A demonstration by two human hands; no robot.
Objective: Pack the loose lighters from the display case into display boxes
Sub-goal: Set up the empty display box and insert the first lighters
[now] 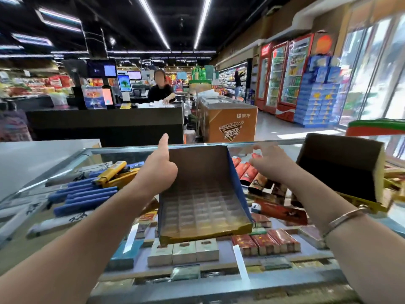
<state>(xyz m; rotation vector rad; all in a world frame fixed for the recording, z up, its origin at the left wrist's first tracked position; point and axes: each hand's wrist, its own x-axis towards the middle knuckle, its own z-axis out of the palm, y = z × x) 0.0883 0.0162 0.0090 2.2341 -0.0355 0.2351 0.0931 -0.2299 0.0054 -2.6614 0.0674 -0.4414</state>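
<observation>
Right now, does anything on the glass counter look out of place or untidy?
Yes. The blue lighters and a yellow lighter lie loose in a jumble on the glass at left. The display box in the middle has only empty slots. The left hand holds its side.

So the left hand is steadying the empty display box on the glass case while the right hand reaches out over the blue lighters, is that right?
Not quite: in the head view the right hand reaches over the red lighters; the blue lighters lie left of the display box. The left hand does steady that empty box on the glass case.
</observation>
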